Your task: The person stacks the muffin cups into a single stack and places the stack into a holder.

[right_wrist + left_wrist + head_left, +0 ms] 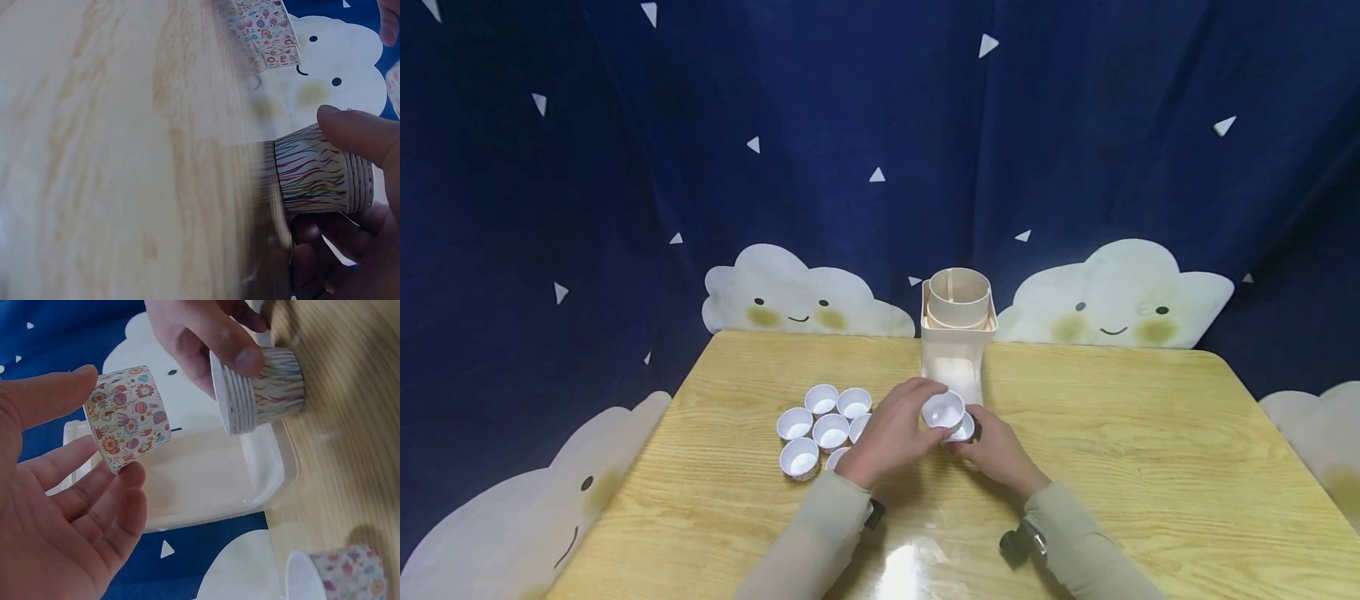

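Observation:
My left hand [891, 433] pinches a single small paper baking cup [128, 419] between thumb and fingertips. Flowers and other small motifs cover the cup's outside, and its inside is white. Close by on the right, my right hand [1000, 454] grips a nested stack of similar cups [278, 387]. Wavy coloured streaks mark the stack's outer cup, and several rims show at its wide end. In the head view the single cup partly covers the stack. In the left wrist view the two are apart.
Several white-lined paper cups [800, 457] stand grouped on the wooden table [700, 517], left of my left hand, which hides some of them. Behind my hands stands a beige plastic holder [953, 354] with a round tube on top. A dark blue curtain [820, 100] hangs behind.

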A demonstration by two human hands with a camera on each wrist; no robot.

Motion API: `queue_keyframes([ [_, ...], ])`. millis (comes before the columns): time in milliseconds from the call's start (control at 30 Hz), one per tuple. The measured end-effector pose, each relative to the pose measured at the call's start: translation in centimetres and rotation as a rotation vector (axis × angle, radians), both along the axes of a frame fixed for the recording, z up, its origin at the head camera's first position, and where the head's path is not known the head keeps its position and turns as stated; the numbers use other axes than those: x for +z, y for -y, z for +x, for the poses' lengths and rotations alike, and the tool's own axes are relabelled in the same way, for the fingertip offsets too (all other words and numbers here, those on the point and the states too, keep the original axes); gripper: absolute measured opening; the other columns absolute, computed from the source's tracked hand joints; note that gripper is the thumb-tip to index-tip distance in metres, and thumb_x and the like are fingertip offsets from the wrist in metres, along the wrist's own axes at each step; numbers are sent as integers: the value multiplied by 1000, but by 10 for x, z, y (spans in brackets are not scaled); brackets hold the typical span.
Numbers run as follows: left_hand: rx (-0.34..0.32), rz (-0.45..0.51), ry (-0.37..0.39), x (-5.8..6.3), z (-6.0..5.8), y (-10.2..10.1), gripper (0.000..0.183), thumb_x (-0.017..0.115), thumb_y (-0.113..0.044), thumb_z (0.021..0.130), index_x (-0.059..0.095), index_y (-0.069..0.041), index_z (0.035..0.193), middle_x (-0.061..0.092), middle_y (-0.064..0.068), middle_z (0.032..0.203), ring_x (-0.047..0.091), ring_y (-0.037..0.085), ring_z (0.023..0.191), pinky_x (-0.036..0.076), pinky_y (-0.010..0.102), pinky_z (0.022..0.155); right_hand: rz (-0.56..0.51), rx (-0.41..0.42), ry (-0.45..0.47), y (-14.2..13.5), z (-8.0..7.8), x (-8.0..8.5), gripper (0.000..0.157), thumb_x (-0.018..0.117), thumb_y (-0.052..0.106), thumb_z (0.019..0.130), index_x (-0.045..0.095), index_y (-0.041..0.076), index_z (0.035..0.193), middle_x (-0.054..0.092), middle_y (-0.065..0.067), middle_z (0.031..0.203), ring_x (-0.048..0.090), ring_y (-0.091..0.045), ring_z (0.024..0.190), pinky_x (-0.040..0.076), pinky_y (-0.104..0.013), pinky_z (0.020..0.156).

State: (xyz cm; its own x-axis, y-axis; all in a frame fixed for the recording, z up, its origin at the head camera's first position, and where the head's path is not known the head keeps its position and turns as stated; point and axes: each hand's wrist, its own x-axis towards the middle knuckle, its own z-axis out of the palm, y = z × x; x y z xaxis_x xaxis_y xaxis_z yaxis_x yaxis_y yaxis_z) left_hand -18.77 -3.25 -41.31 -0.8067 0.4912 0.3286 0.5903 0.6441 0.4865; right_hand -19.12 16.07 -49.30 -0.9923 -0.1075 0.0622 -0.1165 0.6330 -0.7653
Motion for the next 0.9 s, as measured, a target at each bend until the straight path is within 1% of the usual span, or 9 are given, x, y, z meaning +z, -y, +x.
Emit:
queue_keyframes([
  [233, 7, -3, 3, 2, -1, -9, 51, 78, -27, 83, 62, -12, 130, 64, 2, 130, 60, 20, 122, 48, 33, 105, -21, 4, 9, -2, 0, 0, 55, 83, 25, 77, 61, 3, 122, 70, -14, 120, 64, -30, 113, 50, -51, 101],
  [467, 25, -7, 39, -4, -4, -15, 51, 78, -26, 82, 63, -13, 129, 64, 1, 131, 60, 21, 119, 50, 33, 101, -25, 7, 22, -1, 0, 0, 56, 82, 22, 77, 61, 2, 125, 69, -15, 123, 62, -32, 118, 48, -52, 104],
  [733, 46, 3, 42, -11, -6, -18, 50, 79, -25, 81, 64, -12, 127, 65, 3, 128, 62, 22, 114, 51, 32, 96, -24, -1, 3, 0, 1, -1, 54, 82, 19, 76, 62, 2, 123, 71, -13, 117, 65, -27, 109, 52, -48, 99],
  [900, 50, 18, 53, -14, -7, -20, 50, 79, -24, 80, 64, -12, 127, 65, 4, 129, 62, 22, 113, 51, 32, 96, -35, -6, 11, 1, 1, -1, 54, 81, 18, 75, 61, 2, 123, 71, -13, 117, 65, -25, 108, 51, -48, 99],
])
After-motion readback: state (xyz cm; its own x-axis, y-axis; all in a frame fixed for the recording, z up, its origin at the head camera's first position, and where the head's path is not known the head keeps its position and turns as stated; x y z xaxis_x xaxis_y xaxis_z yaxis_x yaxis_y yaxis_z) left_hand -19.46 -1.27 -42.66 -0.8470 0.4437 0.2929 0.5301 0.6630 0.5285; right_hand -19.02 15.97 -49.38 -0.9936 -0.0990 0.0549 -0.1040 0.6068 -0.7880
